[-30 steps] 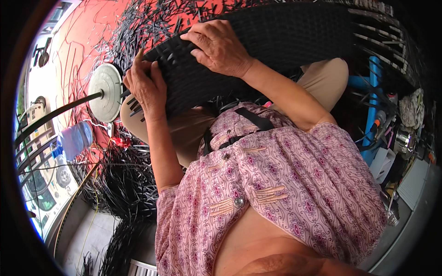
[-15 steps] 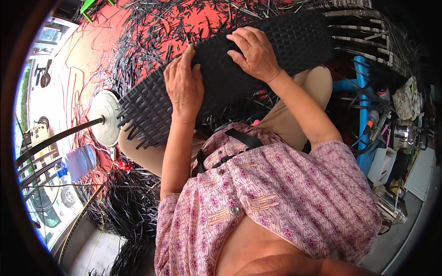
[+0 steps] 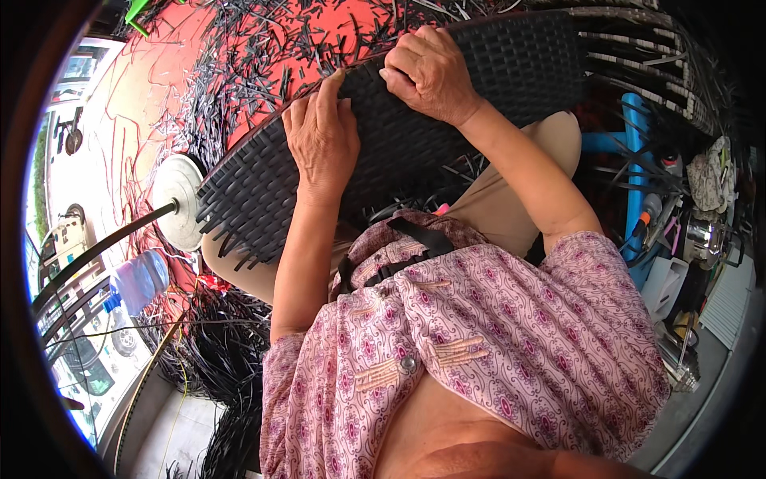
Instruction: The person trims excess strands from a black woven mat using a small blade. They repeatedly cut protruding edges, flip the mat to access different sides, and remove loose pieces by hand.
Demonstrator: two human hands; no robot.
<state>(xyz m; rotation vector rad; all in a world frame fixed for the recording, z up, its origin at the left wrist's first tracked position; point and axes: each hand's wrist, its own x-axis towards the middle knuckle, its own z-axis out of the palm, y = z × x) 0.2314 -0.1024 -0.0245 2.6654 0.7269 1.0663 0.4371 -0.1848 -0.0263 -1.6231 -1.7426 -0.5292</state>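
- Your left hand (image 3: 321, 144) lies at the top center-left of the frame on the black woven panel (image 3: 399, 136), index finger stretched to its upper edge and the other fingers slightly bent; you can't tell from here whether it grips or only rests.
- Your right hand (image 3: 431, 76), at the top center, is narrow, its fingers curled over the panel's upper edge and the thumb against the near face, so it holds the panel.
- The panel slants across the upper middle of the frame, its lower-left end fringed with loose strip ends, above your tan trousers (image 3: 511, 191).
- Past its upper edge, cut black strips (image 3: 271, 60) litter the red floor (image 3: 171, 64).
- Left of the panel's fringed end you have a pale round disc (image 3: 171, 182) with a dark curved rod running to it, and below that a clear blue-tinted bottle (image 3: 142, 279).
- A dark heap of long strips (image 3: 219, 343) fills the lower left, beside your patterned shirt (image 3: 495, 351).
- At the right of the frame stands a blue frame (image 3: 634, 152), with a crumpled grey cloth (image 3: 710, 182) and a shiny metal container (image 3: 702, 239) farther right.
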